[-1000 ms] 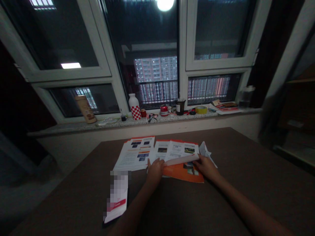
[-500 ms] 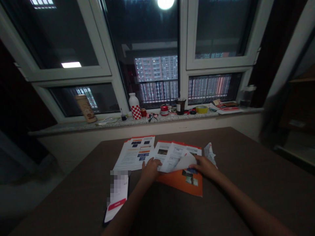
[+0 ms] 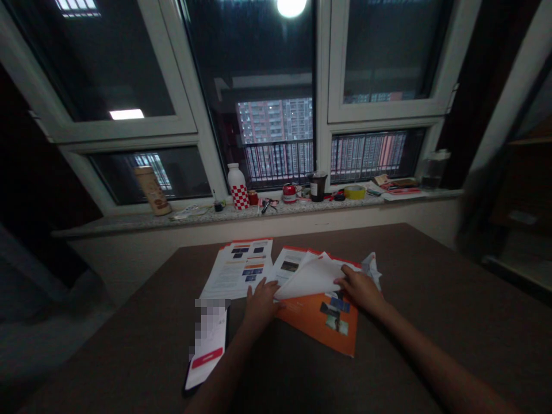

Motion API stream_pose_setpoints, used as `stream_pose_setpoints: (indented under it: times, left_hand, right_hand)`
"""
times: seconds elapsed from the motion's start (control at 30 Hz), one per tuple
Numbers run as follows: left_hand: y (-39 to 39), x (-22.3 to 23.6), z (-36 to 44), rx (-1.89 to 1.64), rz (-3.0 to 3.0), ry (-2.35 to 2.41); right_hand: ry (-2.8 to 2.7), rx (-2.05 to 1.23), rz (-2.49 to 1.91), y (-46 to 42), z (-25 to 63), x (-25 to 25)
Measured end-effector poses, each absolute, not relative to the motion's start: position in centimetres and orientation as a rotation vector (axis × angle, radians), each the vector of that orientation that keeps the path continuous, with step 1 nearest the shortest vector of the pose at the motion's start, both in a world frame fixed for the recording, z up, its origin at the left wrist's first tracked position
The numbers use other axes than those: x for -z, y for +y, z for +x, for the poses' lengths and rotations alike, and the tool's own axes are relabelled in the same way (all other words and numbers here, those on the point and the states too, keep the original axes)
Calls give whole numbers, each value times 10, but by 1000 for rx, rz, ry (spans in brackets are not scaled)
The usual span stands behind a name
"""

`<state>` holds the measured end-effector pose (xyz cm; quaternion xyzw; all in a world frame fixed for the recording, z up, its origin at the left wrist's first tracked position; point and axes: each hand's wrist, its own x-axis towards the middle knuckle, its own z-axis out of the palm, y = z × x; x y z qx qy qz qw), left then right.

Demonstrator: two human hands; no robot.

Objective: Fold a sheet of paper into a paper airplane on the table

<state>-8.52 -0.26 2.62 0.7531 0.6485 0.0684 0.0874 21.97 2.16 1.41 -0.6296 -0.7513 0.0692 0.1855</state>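
My right hand (image 3: 361, 290) pinches the edge of a curled white sheet (image 3: 308, 276), which arches up over an orange printed brochure (image 3: 321, 322). My left hand (image 3: 260, 305) rests with spread fingers on the dark tabletop, touching the lower edge of a white and orange leaflet (image 3: 237, 268). Just beyond the curled sheet lies another opened page (image 3: 288, 265). A smartphone (image 3: 207, 351) lies near my left forearm, its screen lit and partly blurred out. A crumpled white paper (image 3: 371, 270) sits beside my right hand.
The brown table (image 3: 431, 287) has a far edge below a stone windowsill (image 3: 276, 210). On the sill stand a checkered white bottle (image 3: 238, 187), a tan canister (image 3: 152, 190), a dark cup (image 3: 318, 187), yellow tape (image 3: 354, 192) and small items.
The white sheet has been lifted and curled further toward the left, uncovering more of the orange brochure, which now reaches closer to me. My left hand has slid slightly toward me.
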Motion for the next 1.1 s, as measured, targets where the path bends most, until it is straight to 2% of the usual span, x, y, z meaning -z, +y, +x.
stream_pose_setpoints:
  times: [0.43,0.53,0.63,0.83,0.97,1.1]
  left_hand:
    - [-10,-33,-70,-460,2303,2210]
    - [-14,-36,-61,-485,2478,1972]
    - [-20,-30,-48,-331,2512,1723]
    - [-29,-15,-34,-333,2534,1758]
    - [-27,-20,-40,-246,2536,1722]
    - [-23,-26,-50,-204,2544,1705]
  right_hand:
    - [-1955,-193,-1867,26,214,-6]
    - [-1936,-252,-1855,26,214,-2]
    - [-1936,-352,-1738,25,217,1]
    - [-2050,-418,-1375,18,218,3]
    - [-1986,-471,-1531,17,219,-2]
    - [-1944,-366,-1771,18,221,-10]
